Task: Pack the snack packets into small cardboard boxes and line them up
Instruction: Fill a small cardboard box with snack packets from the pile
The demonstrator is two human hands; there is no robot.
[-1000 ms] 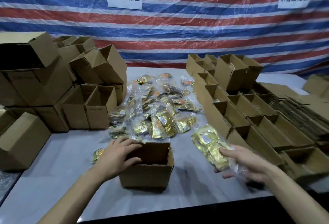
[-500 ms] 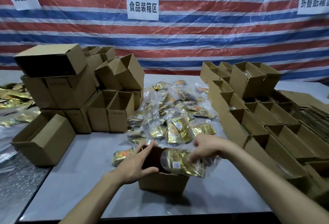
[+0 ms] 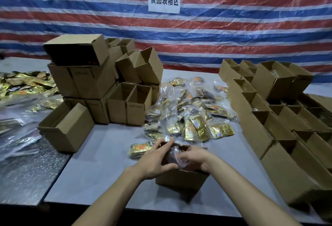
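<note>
Packing step: your left hand (image 3: 152, 161) braces the box (image 3: 181, 181) flat-fingered, right hand (image 3: 196, 159) clutches the packet bag (image 3: 177, 154) at its mouth; next, seat it flat.

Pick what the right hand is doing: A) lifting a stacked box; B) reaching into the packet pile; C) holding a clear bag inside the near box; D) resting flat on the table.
C: the right hand grips the clear bag inside the box, which the left hand touches.
</note>
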